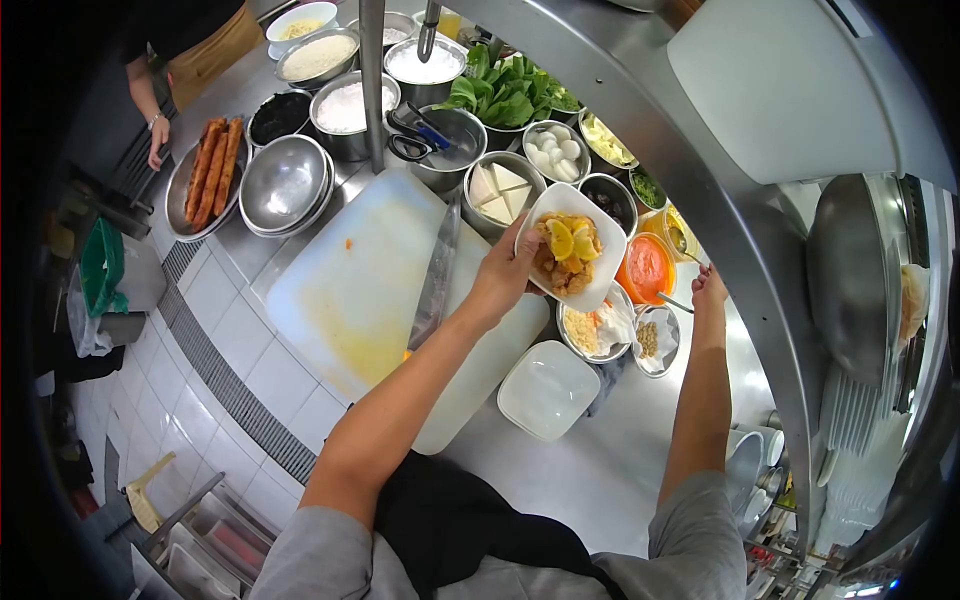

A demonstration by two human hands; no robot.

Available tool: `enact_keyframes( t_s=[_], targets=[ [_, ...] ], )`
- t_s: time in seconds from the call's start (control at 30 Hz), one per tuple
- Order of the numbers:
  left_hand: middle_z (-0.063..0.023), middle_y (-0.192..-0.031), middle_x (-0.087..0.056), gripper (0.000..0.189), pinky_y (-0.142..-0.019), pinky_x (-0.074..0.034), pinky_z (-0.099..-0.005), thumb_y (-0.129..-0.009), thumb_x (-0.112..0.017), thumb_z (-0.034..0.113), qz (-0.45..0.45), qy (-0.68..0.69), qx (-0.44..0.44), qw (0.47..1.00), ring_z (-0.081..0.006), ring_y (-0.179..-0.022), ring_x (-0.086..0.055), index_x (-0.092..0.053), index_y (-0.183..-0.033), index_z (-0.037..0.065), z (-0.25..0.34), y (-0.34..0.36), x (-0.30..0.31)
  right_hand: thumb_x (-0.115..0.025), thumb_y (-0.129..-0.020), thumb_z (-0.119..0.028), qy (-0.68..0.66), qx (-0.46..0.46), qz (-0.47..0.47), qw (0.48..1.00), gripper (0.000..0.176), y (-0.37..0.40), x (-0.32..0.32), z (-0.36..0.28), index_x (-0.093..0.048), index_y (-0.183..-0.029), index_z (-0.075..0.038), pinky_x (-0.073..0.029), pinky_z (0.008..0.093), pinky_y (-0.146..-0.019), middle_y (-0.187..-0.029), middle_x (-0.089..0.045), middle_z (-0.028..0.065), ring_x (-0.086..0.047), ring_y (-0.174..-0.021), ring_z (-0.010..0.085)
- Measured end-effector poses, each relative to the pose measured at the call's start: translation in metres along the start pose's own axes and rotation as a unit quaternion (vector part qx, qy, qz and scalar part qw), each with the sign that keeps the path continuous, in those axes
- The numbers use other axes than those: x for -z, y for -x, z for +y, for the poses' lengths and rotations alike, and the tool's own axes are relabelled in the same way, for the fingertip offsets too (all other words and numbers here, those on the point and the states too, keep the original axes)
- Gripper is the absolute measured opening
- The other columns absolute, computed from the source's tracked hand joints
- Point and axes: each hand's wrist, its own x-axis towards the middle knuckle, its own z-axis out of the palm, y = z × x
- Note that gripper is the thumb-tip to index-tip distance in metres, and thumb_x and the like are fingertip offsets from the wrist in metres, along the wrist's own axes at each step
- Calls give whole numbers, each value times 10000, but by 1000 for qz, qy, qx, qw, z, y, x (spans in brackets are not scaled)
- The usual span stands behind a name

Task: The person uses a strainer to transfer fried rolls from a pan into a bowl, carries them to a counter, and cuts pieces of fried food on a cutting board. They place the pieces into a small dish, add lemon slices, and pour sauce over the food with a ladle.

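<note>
My left hand (508, 272) grips the near-left rim of a white square bowl (603, 268) that holds browned food topped with yellow slices (572, 240). The bowl is up over the row of containers. At the right, my right hand (709, 288) is closed around the thin handle of a utensil (690, 257), whose other end reaches into a tub with yellow contents (676, 232). Left of that tub stands an orange tub of red-orange sauce (648, 265) with a spoon handle sticking out.
White cutting boards (355, 270) carry a cleaver (437, 275). Empty white bowls (549, 388) stand near me. A metal post (372, 90) and shelf edge (640, 120) rise beyond. Another person's hand (158, 140) is at the upper left, beside a bowl of long fried pieces (212, 172).
</note>
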Motion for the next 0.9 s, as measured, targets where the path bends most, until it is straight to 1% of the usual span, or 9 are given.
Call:
enact_keyframes(
  t_s=[0.1, 0.23, 0.33, 0.4, 0.63, 0.7, 0.73, 0.8, 0.9],
  targets=[
    [-130, -1229, -599, 611, -615, -598, -294, -1017, -460, 477, -20, 3, 22, 1000, -172, -855, -679, -342, -1512, 137, 8, -3, -6, -585, -951, -190, -55, 2, -38, 998, 141, 22, 5, -14, -623, -1026, -77, -311, 227, -403, -790, -626, 41, -412, -494, 71],
    [-126, -1219, -604, 586, -615, -599, -291, -1024, -459, 454, -8, -11, 20, 1000, -174, -867, -679, -348, -1508, 143, 4, -11, -13, -583, -953, -185, -125, 50, -95, 986, 137, 55, 17, -41, -622, -1027, -76, -307, 222, -418, -798, -625, 43, -414, -514, 70],
    [-124, -1241, -592, 574, -632, -608, -298, -1026, -455, 445, -16, -7, 38, 999, -181, -908, -676, -350, -1507, 150, 0, -17, -17, -581, -954, -182, -159, 82, -129, 975, 135, 93, 28, -63, -621, -1027, -76, -304, 219, -429, -804, -624, 44, -415, -529, 69],
    [-123, -1288, -558, 665, -700, -607, -329, -1012, -438, 515, -45, -27, 47, 997, -211, -1008, -651, -279, -1529, 128, 1, -20, -17, -579, -955, -179, -174, 102, -147, 968, 134, 130, 30, -76, -621, -1027, -75, -302, 217, -437, -808, -624, 45, -416, -539, 68],
    [-123, -1275, -562, 692, -712, -598, -327, -1004, -439, 540, -60, -13, 36, 997, -197, -1005, -641, -273, -1532, 125, 6, -17, -24, -575, -957, -171, -150, 117, -181, 965, 128, 285, 20, -79, -619, -1028, -74, -295, 209, -463, -822, -622, 48, -419, -575, 66],
    [-138, -1309, -545, 624, -688, -623, -327, -1009, -448, 509, -50, -4, 33, 998, -219, -1033, -650, -331, -1513, 159, 8, -13, -25, -573, -958, -169, -132, 114, -196, 965, 127, 323, 15, -69, -618, -1028, -73, -293, 206, -471, -826, -621, 49, -420, -585, 66],
    [-138, -1309, -545, 624, -688, -623, -327, -1009, -448, 509, -52, -6, 32, 998, -219, -1033, -650, -331, -1513, 159, 10, -11, -24, -577, -961, -167, -95, 120, -219, 964, 146, 325, 17, -61, -610, -1042, -49, -299, 206, -477, -855, -632, 61, -414, -578, 62],
    [-131, -1310, -544, 644, -692, -616, -322, -1005, -439, 534, -65, -19, 48, 997, -213, -1033, -648, -334, -1512, 151, 16, -4, -21, -584, -972, -184, -90, 108, -256, 956, 180, 349, 10, -56, -599, -1064, -30, -306, 203, -488, -859, -642, 77, -408, -566, 56],
    [-125, -1289, -559, 662, -696, -608, -317, -999, -442, 547, -90, -4, 45, 995, -203, -1006, -654, -337, -1511, 140, 18, 8, -17, -582, -987, -210, -81, 129, -246, 957, 202, 374, -1, -52, -591, -1080, -31, -309, 204, -490, -848, -645, 85, -402, -552, 49]
  ],
)
